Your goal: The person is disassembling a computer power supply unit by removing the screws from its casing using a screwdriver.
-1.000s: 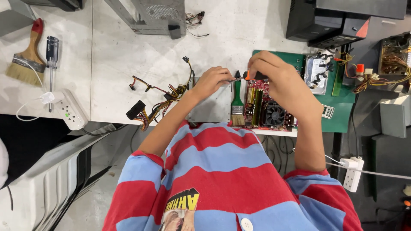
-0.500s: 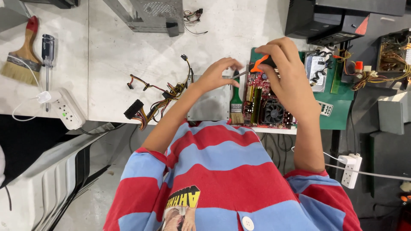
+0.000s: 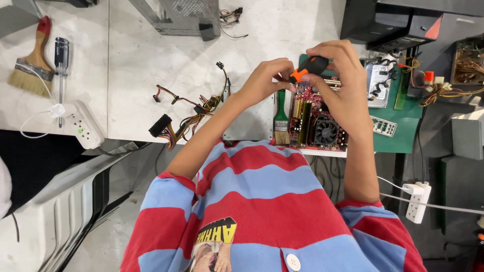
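Note:
My right hand (image 3: pixel 340 88) is closed around the black and orange handle of a screwdriver (image 3: pixel 308 68), held just above a red motherboard (image 3: pixel 318 118). My left hand (image 3: pixel 264 80) pinches at the screwdriver's front end, fingertips together. The motherboard, with a black fan, lies on a green mat (image 3: pixel 401 136) at the table's near edge. A small green-handled brush (image 3: pixel 281 118) lies beside the board, under my left wrist. The screwdriver's tip is hidden by my fingers.
A bundle of coloured power cables (image 3: pixel 189 113) lies left of my forearm. Far left are a paintbrush (image 3: pixel 31 60), a second screwdriver (image 3: pixel 61 63) and a white power strip (image 3: pixel 83 126). A hard drive (image 3: pixel 378 83), black cases (image 3: pixel 398 22) and a metal chassis (image 3: pixel 176 15) stand behind.
Both hands have lifted slightly away from me over the board. The screwdriver has turned in my right hand, so its orange and black handle now shows between my fingers.

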